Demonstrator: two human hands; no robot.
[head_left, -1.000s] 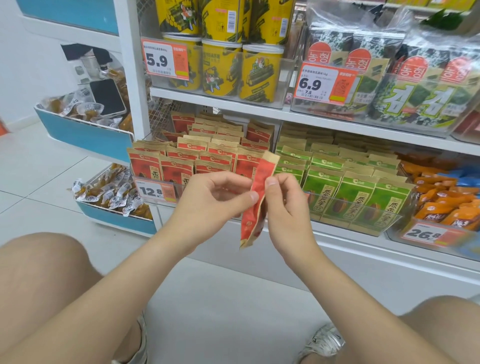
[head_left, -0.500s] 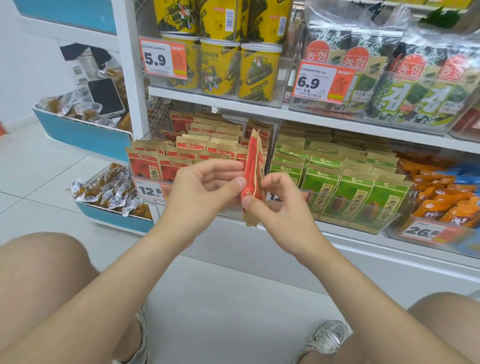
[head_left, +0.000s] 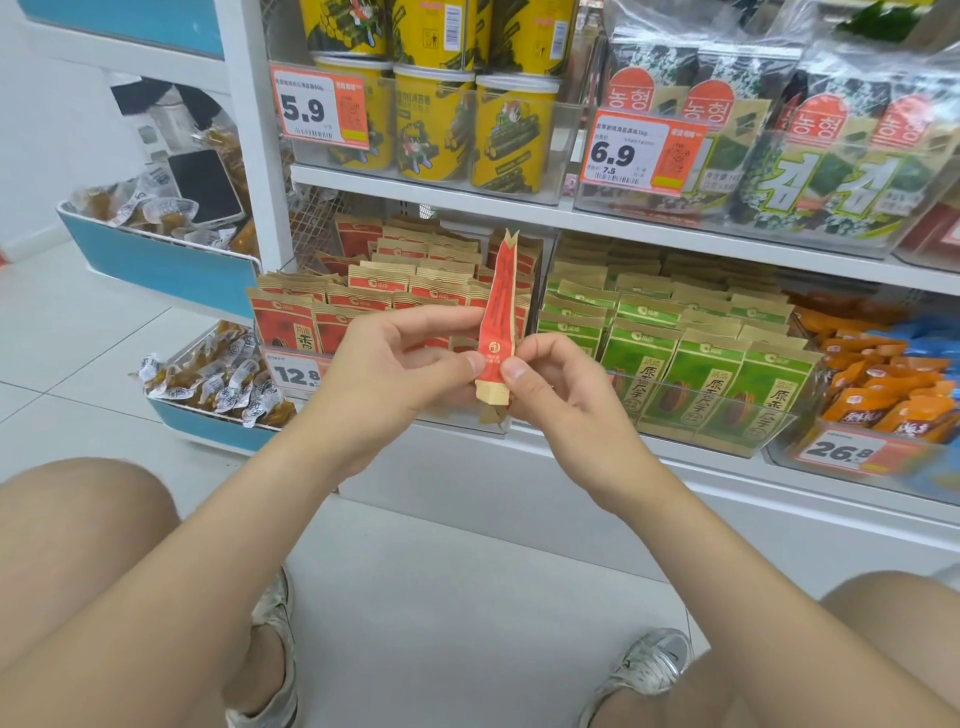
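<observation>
A red and tan snack packet (head_left: 500, 317) stands upright and edge-on in front of the low shelf. My left hand (head_left: 395, 369) pinches its lower part from the left with thumb and fingers. My right hand (head_left: 561, 384) pinches the same lower part from the right. Behind the packet, rows of matching red packets (head_left: 395, 291) fill a clear bin (head_left: 296, 374) with a 12.8 price tag.
Green packets (head_left: 675, 358) fill the bin to the right, orange packs (head_left: 883, 384) beyond them. Yellow tubs (head_left: 436, 119) and seaweed bags (head_left: 810, 156) stand on the shelf above. Blue trays (head_left: 156, 270) of wrapped snacks and a phone (head_left: 205, 187) are at the left. My knees frame the white floor.
The packet has swung from hanging tilted below my hands to standing upright, top end up. Both hands have shifted their pinch to its lower end.
</observation>
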